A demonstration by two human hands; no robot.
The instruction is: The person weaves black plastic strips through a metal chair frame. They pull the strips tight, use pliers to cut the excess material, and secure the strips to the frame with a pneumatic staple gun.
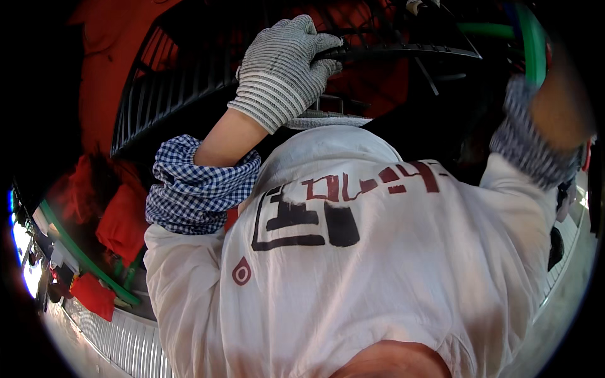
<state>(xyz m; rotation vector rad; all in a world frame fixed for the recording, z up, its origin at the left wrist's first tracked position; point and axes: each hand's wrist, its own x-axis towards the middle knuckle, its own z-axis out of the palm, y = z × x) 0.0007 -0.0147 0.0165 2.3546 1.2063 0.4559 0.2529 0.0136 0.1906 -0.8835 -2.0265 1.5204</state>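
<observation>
My left hand [283,63], in a grey striped knit glove, is raised and closed around the black bar of a dark metal grille [176,82] that curves overhead. A blue checked sleeve cover [195,189] is bunched on that forearm. My right forearm [558,94] rises along the right rim beside a green hose [532,38], with a checked cuff [526,148] below the bare skin. The right hand itself is lost past the dark edge of the picture. My white printed shirt [378,271] fills the middle of the view.
Red machine bodywork [107,69] surrounds the grille at the upper left. Red cloth-like shapes [120,220] and a green pipe [82,258] lie at the lower left over a ribbed metal surface [126,340]. Pale floor [561,315] shows at the lower right.
</observation>
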